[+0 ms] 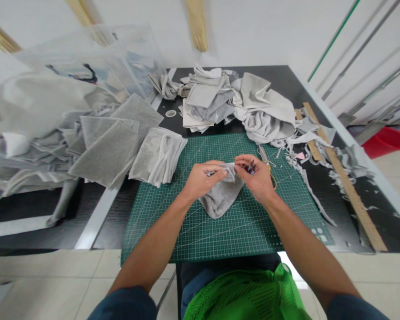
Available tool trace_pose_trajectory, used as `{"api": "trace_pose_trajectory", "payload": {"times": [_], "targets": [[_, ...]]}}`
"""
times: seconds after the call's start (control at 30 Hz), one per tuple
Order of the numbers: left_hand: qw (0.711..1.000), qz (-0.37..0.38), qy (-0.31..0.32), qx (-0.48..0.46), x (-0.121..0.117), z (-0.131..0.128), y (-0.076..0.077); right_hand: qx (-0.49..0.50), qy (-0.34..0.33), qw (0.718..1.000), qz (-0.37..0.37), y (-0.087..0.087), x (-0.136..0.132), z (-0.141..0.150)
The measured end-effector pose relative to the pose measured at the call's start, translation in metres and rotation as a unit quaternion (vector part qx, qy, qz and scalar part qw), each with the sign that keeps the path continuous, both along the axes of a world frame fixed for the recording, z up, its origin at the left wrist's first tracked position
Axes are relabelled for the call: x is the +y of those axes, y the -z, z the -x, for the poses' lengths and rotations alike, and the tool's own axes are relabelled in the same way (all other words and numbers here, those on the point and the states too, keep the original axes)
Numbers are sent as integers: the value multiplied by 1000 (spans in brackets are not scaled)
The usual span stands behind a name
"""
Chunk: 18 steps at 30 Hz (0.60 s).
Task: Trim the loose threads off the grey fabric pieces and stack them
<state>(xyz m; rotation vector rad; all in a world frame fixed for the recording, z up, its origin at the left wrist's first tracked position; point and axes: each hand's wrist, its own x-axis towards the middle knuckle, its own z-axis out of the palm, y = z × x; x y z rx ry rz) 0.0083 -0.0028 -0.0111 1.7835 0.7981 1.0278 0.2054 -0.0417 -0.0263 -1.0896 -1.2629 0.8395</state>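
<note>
A small grey fabric piece (222,200) hangs in a rounded fold over the green cutting mat, its upper edge bunched between my two hands. My left hand (203,178) pinches that edge between thumb and fingers. Close beside it, my right hand (256,178) is closed on the same edge at its right end. A small dark tool with a bit of blue (251,167) shows among the right fingers; its kind is unclear. Scissors (262,154) with gold-coloured handles lie on the mat just behind my right hand, partly hidden by it.
The cutting mat (160,222) lies on a black table. Grey fabric stacks (158,155) stand to the left, and a fabric heap (206,98) sits at the back. Wooden rulers (350,186) and fabric scraps (308,178) lie right. A tape roll (170,113) and clear bin (120,62) are behind.
</note>
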Motion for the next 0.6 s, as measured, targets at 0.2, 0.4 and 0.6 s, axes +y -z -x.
{"api": "trace_pose_trajectory", "payload": {"times": [0.2,0.4,0.6], "targets": [[999,8,-45,9,-4,-5,-1,-19,-1,1000,3,-2,-1,0],[995,0,-103,4,0,-4,1,-114,-3,993,-11,-4,-6,-1],[994,5,-108,0,2,-1,1,-231,35,971,-60,-7,-10,4]]}}
